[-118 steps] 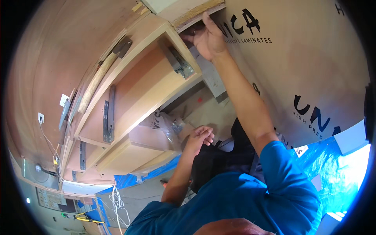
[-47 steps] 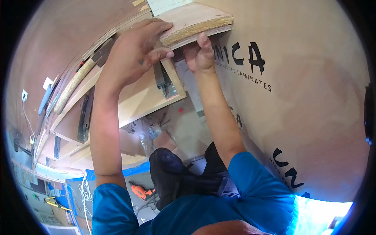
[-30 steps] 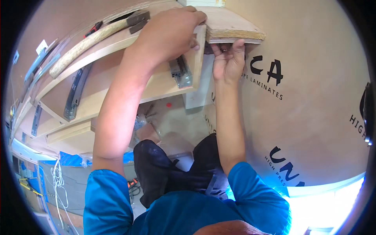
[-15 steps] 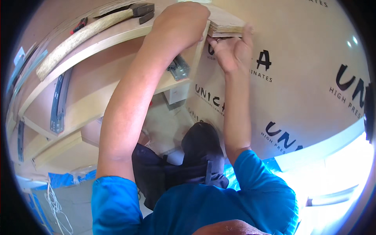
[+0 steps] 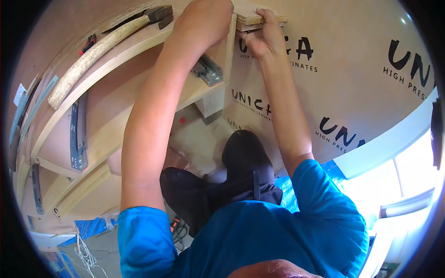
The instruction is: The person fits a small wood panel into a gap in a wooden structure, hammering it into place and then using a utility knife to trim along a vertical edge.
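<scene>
Glare bleaches the lower right, and fisheye distortion bows straight edges.

We see the hammer [image 5: 92,54] along the front edge of the cabinet [image 5: 139,48]; a small tool [image 5: 87,44] behind it; a drawer slide [image 5: 211,72] inside, near the right corner; stacked boards [image 5: 248,21] just right of that corner.

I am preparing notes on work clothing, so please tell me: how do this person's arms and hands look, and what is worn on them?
The left sleeve and right sleeve are short, plain bright blue. Left hand and right hand are ungloved; no watch shows. Left fingers are mostly hidden, so rings there cannot be told.
</scene>
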{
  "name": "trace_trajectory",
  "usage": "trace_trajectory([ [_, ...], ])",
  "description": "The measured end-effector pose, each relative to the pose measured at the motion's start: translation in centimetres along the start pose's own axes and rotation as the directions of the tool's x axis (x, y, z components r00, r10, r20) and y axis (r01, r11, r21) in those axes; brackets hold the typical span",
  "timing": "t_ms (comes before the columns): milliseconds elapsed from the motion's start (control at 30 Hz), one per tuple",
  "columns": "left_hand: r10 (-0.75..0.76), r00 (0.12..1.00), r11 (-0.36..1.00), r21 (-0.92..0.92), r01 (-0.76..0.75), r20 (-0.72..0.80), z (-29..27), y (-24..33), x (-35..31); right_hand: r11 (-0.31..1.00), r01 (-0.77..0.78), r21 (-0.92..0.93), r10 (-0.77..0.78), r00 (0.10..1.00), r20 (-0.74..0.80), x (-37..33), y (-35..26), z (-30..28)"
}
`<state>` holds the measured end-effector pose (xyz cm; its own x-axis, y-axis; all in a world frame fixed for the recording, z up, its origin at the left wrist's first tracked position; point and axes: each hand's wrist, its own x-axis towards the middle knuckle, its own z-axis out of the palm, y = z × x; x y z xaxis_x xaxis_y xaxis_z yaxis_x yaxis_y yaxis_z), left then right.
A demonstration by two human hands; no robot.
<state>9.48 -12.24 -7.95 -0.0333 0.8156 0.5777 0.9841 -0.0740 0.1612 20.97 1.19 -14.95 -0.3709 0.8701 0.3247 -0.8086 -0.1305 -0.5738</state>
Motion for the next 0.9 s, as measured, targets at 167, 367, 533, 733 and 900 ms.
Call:
trace_trajectory([
  [167,0.079,0.996,0.996,0.04,-0.078,-0.045,-0.2,-0.4,-0.3,1.0,0.019,-0.005,-0.019,1.0,0.015,-0.6,0.2,0.5],
  [367,0.079,0.994,0.997,0.022,-0.078,-0.07,-1.6,1.2,-1.8,1.0,0.02,-0.014,-0.021,1.0,-0.016,-0.8,0.2,0.7],
  [533,0.019,0.999,1.0,0.011,-0.019,0.03,-1.6,1.1,-0.9,1.0,0.005,-0.013,-0.004,0.999,0.046,0.2,0.2,-0.3],
  [733,0.032,0.997,0.999,0.001,-0.032,-0.075,-0.6,0.5,-1.2,0.999,0.034,-0.031,-0.034,0.999,0.016,-0.2,0.4,-0.3],
  [900,-0.018,0.995,0.998,0.063,0.012,0.096,-1.3,0.5,-0.3,1.0,-0.003,0.03,0.002,0.999,0.05,-0.8,0.6,0.2],
])
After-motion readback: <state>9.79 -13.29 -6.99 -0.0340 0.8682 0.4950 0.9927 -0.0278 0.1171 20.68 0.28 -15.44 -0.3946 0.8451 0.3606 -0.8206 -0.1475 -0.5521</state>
